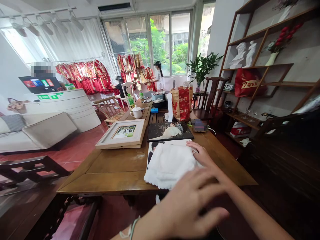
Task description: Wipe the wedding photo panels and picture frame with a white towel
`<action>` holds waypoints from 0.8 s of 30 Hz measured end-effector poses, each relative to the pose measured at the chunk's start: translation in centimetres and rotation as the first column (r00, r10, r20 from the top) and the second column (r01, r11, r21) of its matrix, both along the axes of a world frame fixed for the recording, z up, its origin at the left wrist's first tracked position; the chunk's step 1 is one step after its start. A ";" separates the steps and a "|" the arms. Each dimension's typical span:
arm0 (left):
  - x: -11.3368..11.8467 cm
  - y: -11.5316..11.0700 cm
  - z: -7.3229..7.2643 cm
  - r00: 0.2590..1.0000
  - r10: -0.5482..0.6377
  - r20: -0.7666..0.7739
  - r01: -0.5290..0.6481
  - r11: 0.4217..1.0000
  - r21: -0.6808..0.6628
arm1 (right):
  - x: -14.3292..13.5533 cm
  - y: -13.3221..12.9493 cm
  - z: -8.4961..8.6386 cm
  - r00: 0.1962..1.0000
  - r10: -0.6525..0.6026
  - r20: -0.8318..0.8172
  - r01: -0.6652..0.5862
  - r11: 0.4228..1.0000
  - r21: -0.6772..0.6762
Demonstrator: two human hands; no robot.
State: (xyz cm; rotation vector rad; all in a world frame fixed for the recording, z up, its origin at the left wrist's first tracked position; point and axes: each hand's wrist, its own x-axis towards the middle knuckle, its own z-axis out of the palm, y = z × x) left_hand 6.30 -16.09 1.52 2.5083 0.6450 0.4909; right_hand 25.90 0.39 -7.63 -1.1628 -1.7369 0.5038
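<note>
Nearest the camera, the left hand (190, 200) hangs raised and blurred, its grip wide, thumb spread from the fingers, holding nothing visible. Just past it, a white scallop-edged cloth (172, 163) lies bunched on a white photo panel (151, 151) near the front edge of the wooden worktop (112, 176). At their right side, the right hand (200, 154) reaches the panel's upper right corner, beside the cloth; its thumb is hidden, so whether its grip pinches anything cannot be told. Directly beyond lies a dark photo panel (172, 131) showing a white gown, with a pale picture frame (103, 142) to its left. Farther back stand a white lidded cup (136, 112) and a red-and-tan paper bag (182, 105). Across the room, red embroidered garments (85, 76) hang on a rack before sliding windows (161, 43).
</note>
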 end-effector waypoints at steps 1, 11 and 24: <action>-0.3 1.8 0.2 0.993 0.106 -0.054 -0.102 0.992 0.068 | 0.0 0.0 -0.1 1.000 0.002 -0.002 -0.002 1.000 0.001; -2.9 9.5 -3.7 0.880 0.452 -0.147 -0.384 0.859 0.340 | 0.0 -0.3 0.5 0.997 -0.006 -0.075 0.006 1.000 0.000; -0.2 12.3 -4.5 0.860 0.483 -0.168 -0.379 0.822 0.425 | -0.4 -0.4 0.6 0.968 0.016 -0.249 -0.040 0.995 -0.092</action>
